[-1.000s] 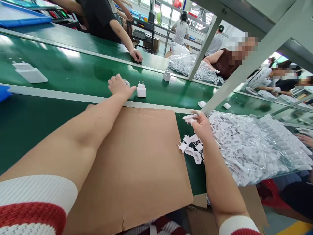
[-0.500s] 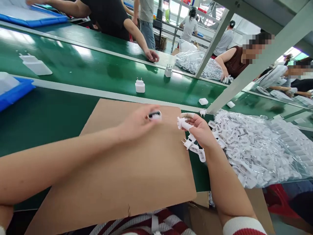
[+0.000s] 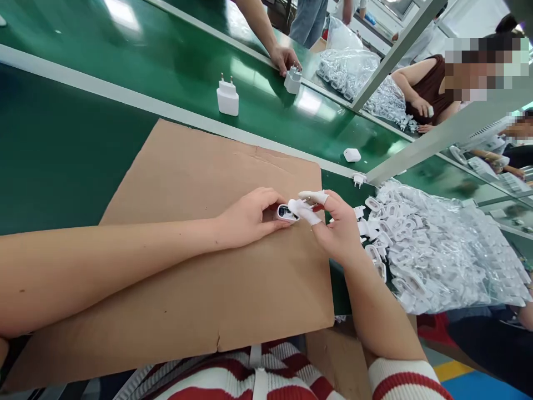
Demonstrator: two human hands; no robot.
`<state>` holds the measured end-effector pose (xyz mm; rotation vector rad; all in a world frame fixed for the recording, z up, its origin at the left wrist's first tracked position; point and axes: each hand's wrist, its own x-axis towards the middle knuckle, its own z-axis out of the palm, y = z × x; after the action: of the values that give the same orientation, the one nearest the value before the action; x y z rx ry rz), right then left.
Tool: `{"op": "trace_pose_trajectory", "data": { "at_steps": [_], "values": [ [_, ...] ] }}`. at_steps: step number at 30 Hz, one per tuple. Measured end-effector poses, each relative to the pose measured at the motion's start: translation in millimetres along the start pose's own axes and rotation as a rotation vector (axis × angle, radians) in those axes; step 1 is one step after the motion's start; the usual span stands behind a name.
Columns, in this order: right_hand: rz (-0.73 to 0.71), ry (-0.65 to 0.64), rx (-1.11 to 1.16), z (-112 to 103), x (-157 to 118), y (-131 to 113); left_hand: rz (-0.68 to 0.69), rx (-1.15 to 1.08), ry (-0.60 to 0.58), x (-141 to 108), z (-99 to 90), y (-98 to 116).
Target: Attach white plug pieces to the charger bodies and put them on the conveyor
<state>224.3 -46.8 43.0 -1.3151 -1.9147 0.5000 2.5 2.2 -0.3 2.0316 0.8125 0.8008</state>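
Observation:
My left hand (image 3: 252,218) is closed on a white charger housing (image 3: 287,213), whose open end shows a dark inside. Right beside it, my right hand (image 3: 337,225), with white covers on its thumb and finger, pinches a small white plug cap with metal pins (image 3: 308,200). The cap is at the housing's open end; whether it is seated I cannot tell, as fingers hide part of it. Both hands are over a brown cardboard sheet (image 3: 200,289). Loose white plug caps (image 3: 377,253) lie just right of my right hand.
A clear bag of white plug caps (image 3: 449,255) lies at the right. Beyond the cardboard, a green conveyor (image 3: 137,66) carries a white charger (image 3: 227,97) and a white piece (image 3: 352,155). A co-worker's hand (image 3: 285,58) touches another charger (image 3: 292,80). A slanted metal post (image 3: 416,141) stands at right.
My left hand has brought the housing rightward and down to the plug cap in my right hand. Across the conveyor, the co-worker's hand has reached a charger. The view has tilted and shifted.

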Motion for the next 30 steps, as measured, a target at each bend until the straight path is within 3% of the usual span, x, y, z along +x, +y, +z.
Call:
{"op": "trace_pose_trajectory", "data": {
  "at_steps": [4, 7, 10, 13, 16, 20, 24, 30],
  "values": [
    [-0.035, 0.026, -0.027, 4.5, -3.2, -4.3, 0.024, -0.022, -0.02, -0.6, -0.3, -2.6],
    [0.182, 0.02, 0.114, 1.4, -3.7, -6.4, 0.036, -0.054, -0.044, -2.2, -2.7, -5.9],
    [0.409, -0.14, 0.267, -5.1, -4.6, -11.2, -0.023, -0.016, -0.021, -4.0, -3.8, -7.8],
    [0.481, -0.264, 0.334, -10.4, -6.0, -17.2, -0.079, 0.002, -0.012, -4.1, -2.2, -6.9],
    [0.397, -0.152, 0.216, -11.0, -5.4, -18.5, -0.051, -0.052, -0.051, -2.8, -0.7, -4.4],
    [0.102, 0.018, -0.045, -5.1, -3.4, -12.9, 0.01, -0.124, -0.075, -1.7, -0.8, -2.1],
    [-0.096, 0.019, -0.213, 4.2, -5.9, -9.9, -0.042, -0.129, -0.043, -1.4, -2.2, -1.3],
    [-0.154, -0.028, -0.295, 12.9, -7.0, -11.4, -0.008, -0.116, -0.047, -0.5, -3.2, -0.2]
  ]
}}
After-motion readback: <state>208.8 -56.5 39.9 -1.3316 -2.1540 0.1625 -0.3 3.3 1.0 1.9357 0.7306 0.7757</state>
